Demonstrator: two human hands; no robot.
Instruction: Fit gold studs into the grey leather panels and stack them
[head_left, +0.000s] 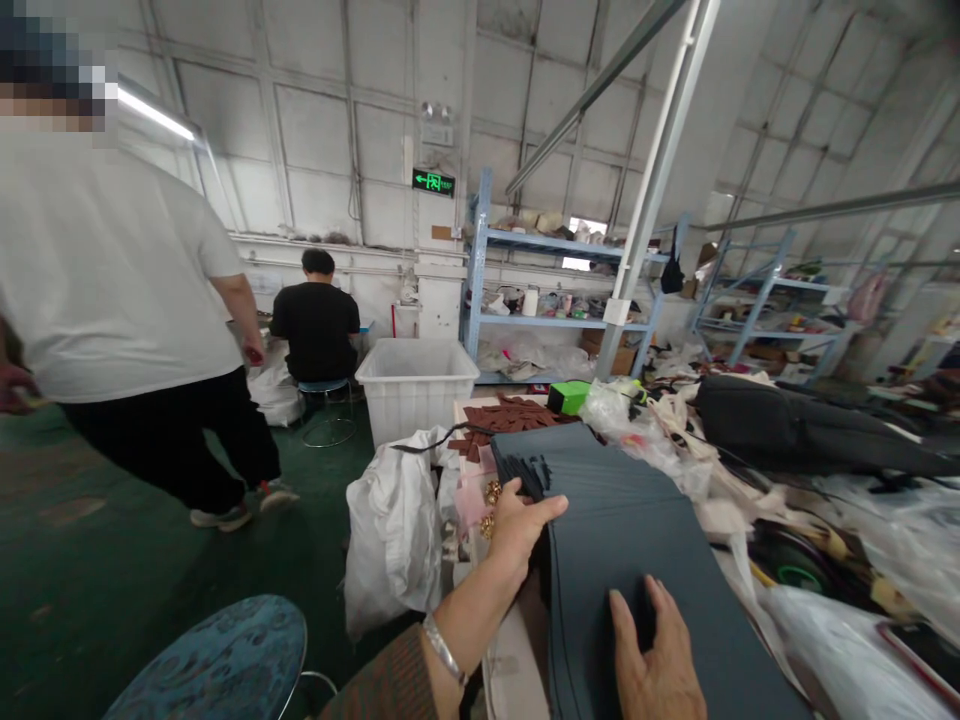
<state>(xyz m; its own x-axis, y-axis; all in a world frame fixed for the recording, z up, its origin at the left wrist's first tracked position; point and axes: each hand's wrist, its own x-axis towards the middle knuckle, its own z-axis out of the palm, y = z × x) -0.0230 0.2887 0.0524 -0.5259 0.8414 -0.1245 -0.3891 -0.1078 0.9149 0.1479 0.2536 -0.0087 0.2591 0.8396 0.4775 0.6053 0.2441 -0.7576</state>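
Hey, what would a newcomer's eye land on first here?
Probably the stack of dark sheets in front, with the left hand at its edge and the right hand over its near part. Next, the white-shirted person at far left and the glowing green exit sign high at the back.

– Hands?
– L hand (517, 528), thumb out, at edge of dk-gray sheets (626, 530); grip unclear. R hand (660, 662) over same, fingers spread.
– Bkgd?
– Brown strips (510, 418) nr sheets' far end; worker in white tee (127, 270) at L; another in black (315, 330), seated nr white bin (416, 385).
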